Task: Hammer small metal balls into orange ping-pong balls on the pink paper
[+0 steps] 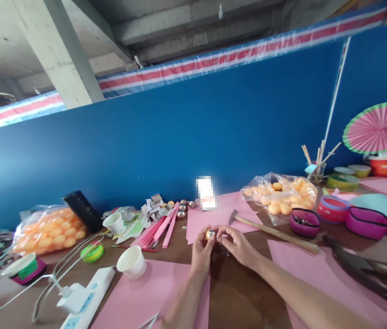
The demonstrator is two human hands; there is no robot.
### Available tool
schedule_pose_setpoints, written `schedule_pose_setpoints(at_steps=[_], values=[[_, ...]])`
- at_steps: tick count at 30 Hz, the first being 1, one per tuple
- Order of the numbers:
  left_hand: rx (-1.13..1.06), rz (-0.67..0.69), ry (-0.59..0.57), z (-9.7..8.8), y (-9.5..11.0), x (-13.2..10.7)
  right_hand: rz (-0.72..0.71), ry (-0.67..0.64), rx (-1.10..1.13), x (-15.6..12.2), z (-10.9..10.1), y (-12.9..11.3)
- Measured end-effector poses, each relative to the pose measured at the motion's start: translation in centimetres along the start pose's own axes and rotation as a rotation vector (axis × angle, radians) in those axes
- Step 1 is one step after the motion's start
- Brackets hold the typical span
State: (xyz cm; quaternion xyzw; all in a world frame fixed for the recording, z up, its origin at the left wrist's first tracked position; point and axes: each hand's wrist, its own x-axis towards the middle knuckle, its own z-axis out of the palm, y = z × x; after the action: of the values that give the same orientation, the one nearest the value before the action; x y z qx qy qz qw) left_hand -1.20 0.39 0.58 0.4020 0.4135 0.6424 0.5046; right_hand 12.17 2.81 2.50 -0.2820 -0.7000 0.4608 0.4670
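Observation:
My left hand (201, 251) is closed around a small shiny metal ball (210, 234), gold and silver in its reflections. My right hand (237, 246) is beside it, with thumb and fingertips brought together close to the ball. Whatever those fingertips pinch is too small to make out. Some small shiny bits (225, 250) lie on the brown table just under the right fingers. Behind the hands are pink paper sheets (196, 224) and a hammer (275, 233) with a wooden handle. Several similar silver balls (181, 210) lie farther back, left of the paper.
A white paper cup (131, 262) stands on pink paper (166, 288) at left, near a power strip (92, 297) with cables. Bags of orange balls lie left (51, 230) and right (282, 196). Purple containers (368, 224) and dark-handled shears (368, 269) are at right; a blue partition (180, 132) rises behind.

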Motion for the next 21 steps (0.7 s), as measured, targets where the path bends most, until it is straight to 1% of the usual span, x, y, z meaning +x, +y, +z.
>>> schedule_pose_setpoints(at_steps=[5,8,10,15,18,21], values=[[0.006,-0.011,-0.003,-0.18,-0.07,0.11,-0.005,0.013,-0.002,0.06,0.04,0.05],[-0.039,-0.040,-0.023,-0.27,-0.33,0.22,0.002,0.017,0.006,0.10,0.01,0.05],[-0.071,-0.051,-0.015,-0.22,-0.37,0.25,0.007,0.020,0.019,0.11,-0.02,0.06],[-0.064,-0.069,0.008,0.22,0.20,-0.03,0.007,0.026,0.024,0.11,0.03,0.22],[-0.031,-0.055,0.047,0.42,0.37,-0.26,0.017,0.036,-0.002,0.10,0.08,0.25],[-0.013,-0.028,0.040,0.43,0.12,-0.32,0.012,0.037,-0.006,0.07,0.08,0.15]])
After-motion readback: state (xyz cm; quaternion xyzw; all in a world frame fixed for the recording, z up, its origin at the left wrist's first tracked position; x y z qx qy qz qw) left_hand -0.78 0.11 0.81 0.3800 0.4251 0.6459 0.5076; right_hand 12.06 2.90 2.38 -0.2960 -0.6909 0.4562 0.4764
